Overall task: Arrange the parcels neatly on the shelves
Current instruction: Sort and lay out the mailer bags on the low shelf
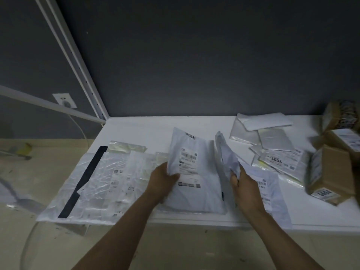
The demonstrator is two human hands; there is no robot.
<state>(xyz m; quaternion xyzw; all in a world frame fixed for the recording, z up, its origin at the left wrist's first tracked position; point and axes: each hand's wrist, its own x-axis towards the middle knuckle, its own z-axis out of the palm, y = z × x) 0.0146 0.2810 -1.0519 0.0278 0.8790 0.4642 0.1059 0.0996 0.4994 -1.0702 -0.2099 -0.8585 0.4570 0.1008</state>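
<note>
Gripping mailers [185,152]: left hand [163,179], right hand [245,186]

At the right end of the shelf [136,129], blurred boxes [331,172] run off the picture's edge. Near its front edge, a mailer [185,151] hides fingers of the left hand [162,180], and a bag [226,158] hides fingertips of the right hand [246,189]. Label print is unreadably small.
</note>
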